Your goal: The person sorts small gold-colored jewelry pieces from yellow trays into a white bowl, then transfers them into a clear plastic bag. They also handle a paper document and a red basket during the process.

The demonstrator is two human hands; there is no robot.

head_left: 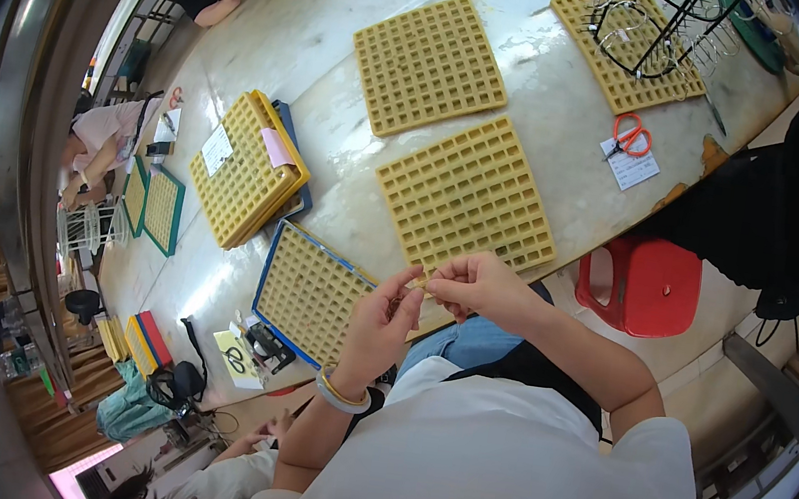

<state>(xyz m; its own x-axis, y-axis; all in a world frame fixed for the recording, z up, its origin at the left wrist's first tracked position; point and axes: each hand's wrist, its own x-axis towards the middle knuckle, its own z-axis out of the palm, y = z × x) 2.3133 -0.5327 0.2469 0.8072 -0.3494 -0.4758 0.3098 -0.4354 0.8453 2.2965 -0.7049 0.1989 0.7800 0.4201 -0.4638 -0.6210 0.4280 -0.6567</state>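
Observation:
My left hand point(382, 326) and my right hand point(483, 287) meet fingertip to fingertip at the table's near edge. Both are closed in a pinch; whatever is between the fingers is too small to make out. Just beyond them lies a yellow tray point(467, 193) with rows of small square pockets, its near edge partly hidden by my hands. Beside my left hand, a similar tray with a blue rim point(311, 290) lies at an angle. A second yellow pocketed tray point(431, 67) lies farther off.
Stacked yellow trays point(247, 169) with paper slips stand at the left. Orange-handled scissors point(631, 137) rest on a paper slip at the right, near a black wire rack point(649, 40) standing on another tray. A red stool point(652, 288) is by the table's edge. Other people work around the table.

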